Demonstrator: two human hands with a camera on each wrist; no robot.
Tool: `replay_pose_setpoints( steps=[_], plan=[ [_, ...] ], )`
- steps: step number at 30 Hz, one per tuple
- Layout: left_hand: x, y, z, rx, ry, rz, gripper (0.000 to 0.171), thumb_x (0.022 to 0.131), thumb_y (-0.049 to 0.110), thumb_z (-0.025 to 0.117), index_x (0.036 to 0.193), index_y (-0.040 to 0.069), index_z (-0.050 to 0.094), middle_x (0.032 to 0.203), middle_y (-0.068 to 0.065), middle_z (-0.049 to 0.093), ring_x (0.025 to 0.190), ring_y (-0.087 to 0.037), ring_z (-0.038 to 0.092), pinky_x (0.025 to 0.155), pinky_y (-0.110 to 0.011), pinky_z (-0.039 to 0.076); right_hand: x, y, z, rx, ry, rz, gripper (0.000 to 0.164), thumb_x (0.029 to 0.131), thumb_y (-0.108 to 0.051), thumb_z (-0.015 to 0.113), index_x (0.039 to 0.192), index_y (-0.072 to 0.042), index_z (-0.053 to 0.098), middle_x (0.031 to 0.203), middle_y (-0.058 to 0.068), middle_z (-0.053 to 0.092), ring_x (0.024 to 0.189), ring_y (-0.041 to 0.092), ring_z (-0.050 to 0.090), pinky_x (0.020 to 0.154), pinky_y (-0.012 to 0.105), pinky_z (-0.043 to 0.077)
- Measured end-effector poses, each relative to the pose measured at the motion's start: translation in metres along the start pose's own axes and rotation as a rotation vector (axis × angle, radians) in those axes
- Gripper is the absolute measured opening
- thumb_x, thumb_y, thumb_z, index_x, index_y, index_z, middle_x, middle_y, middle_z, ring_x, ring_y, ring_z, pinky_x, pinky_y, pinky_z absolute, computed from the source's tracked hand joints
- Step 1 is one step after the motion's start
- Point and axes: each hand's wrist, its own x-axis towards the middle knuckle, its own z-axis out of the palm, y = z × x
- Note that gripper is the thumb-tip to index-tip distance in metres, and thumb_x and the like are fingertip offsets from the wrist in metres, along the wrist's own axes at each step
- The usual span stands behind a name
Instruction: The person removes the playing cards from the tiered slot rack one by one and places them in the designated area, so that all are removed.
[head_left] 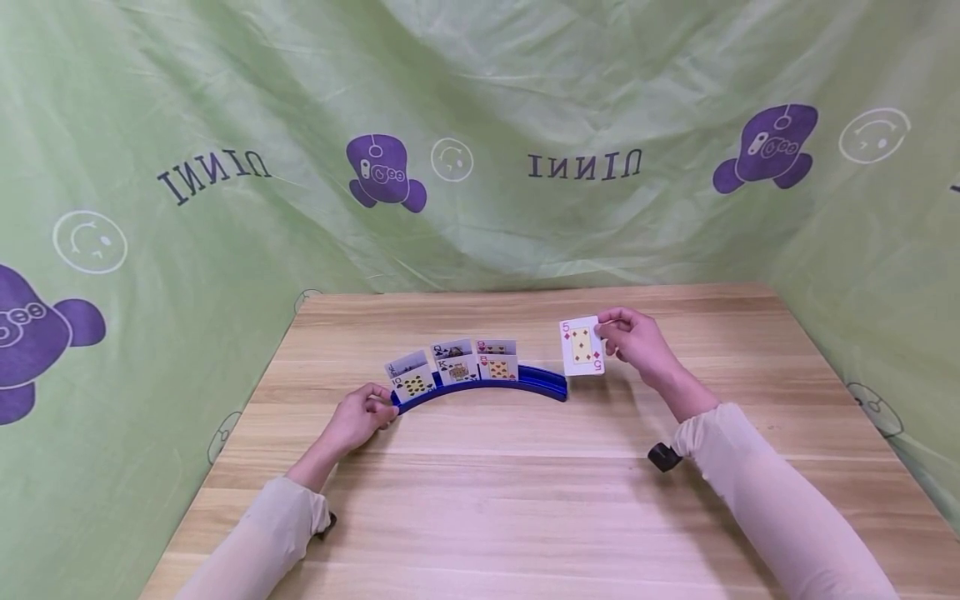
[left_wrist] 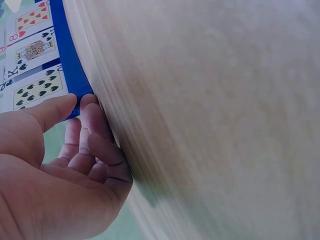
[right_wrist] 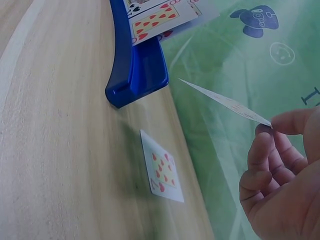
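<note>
A curved blue card holder [head_left: 536, 385] stands on the table with playing cards upright in two rows. Its front row has a ten of spades [left_wrist: 40, 90], a king of spades [left_wrist: 35, 50] and an eight of hearts [head_left: 498, 368]. Behind them, a jack, a queen [head_left: 452, 348] and a nine are partly covered. My left hand [head_left: 356, 421] pinches the holder's left end between thumb and fingers. Beyond the holder's right end, my right hand [head_left: 637, 346] pinches a five of diamonds [head_left: 581, 346] by its edge, raised above the table.
A seven of hearts [right_wrist: 162, 170] lies near the holder's right end in the right wrist view; the head view does not show it. The holder's right section has bare slots. Green printed cloth [head_left: 495, 75] hangs behind and beside the wooden table [head_left: 480, 500].
</note>
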Motion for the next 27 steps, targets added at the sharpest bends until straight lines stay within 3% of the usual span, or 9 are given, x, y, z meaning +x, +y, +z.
replay_pose_setpoints(
  steps=[27],
  plan=[
    [-0.001,0.001,-0.001,-0.009,-0.011,0.017,0.025,0.091,0.008,0.068,0.113,0.000,0.057,0.087,-0.010,0.075,0.069,-0.011,0.062,0.063,-0.025,0.046,0.013,0.018,-0.021,-0.078,0.056,0.096,0.039,0.098,-0.018,0.057,0.131,0.002,0.051,0.086,-0.006,0.061,0.069,0.007,0.057,0.057,0.022,0.042]
  ],
)
